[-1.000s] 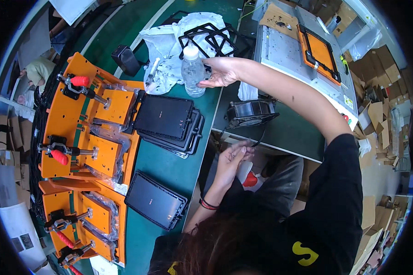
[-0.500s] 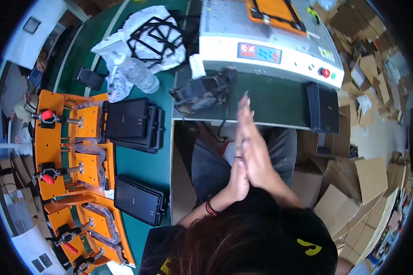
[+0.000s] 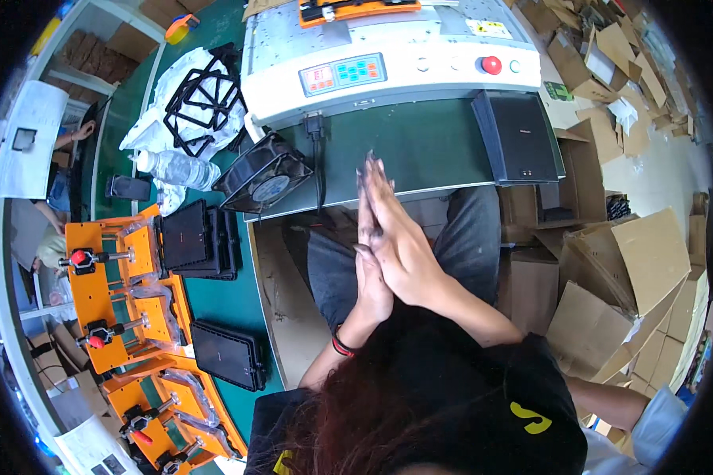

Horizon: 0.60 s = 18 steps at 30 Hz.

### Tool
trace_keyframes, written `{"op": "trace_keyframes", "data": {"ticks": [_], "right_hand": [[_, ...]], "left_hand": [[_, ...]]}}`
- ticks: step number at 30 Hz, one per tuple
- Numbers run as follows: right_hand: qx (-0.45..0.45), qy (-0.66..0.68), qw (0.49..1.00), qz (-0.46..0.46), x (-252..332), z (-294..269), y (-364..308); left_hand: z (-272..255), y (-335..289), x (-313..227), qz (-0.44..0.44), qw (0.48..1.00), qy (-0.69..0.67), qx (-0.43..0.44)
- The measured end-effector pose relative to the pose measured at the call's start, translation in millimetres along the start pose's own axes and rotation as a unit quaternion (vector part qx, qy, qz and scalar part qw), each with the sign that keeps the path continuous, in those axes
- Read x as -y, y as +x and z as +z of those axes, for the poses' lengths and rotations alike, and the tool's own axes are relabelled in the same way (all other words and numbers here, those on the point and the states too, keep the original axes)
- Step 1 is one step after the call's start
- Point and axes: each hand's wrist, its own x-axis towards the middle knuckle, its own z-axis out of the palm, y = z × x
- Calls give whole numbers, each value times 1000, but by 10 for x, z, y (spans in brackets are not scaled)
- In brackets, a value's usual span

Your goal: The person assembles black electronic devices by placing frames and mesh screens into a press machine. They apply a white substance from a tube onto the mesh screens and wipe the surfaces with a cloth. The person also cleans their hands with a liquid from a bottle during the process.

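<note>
My left hand (image 3: 374, 286) and my right hand (image 3: 410, 257) are pressed palm to palm over my lap, fingers stretched out and pointing away from me. Dark smudges mark the fingers, and nothing shows between the palms. Just beyond the fingertips is the green tabletop (image 3: 404, 134) in front of a white machine (image 3: 444, 75) with a small display, buttons and a red knob. A black cooling fan (image 3: 269, 176) tilts at the table edge to the left of my hands. To their right lies a stack of flat black panels (image 3: 523, 134).
Black cases (image 3: 194, 241) and another black case stack (image 3: 228, 354) lie beside orange clamp fixtures (image 3: 95, 297) on the left. A plastic bottle (image 3: 181, 169) sits near black frames (image 3: 202, 103) on white wrapping. Cardboard boxes (image 3: 610, 285) crowd the right. Another person's arm (image 3: 614, 405) shows lower right.
The view has shifted, so the machine and table sit further left in it. My palms stay pressed together. Another person's arm and light sleeve now show at lower right.
</note>
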Motion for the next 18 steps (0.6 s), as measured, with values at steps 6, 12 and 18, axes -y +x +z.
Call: {"op": "trace_keyframes", "data": {"ticks": [6,12,18], "right_hand": [[89,376,915,119,-19,-136,-99],[141,795,537,244,36,-355,-22],[212,804,491,258,-15,-107,43]], "left_hand": [[-246,290,-280,73,982,154,78],[-356,236,-487,-41,997,-60,-39],[-1002,265,-1052,14,960,-105,-260]]}}
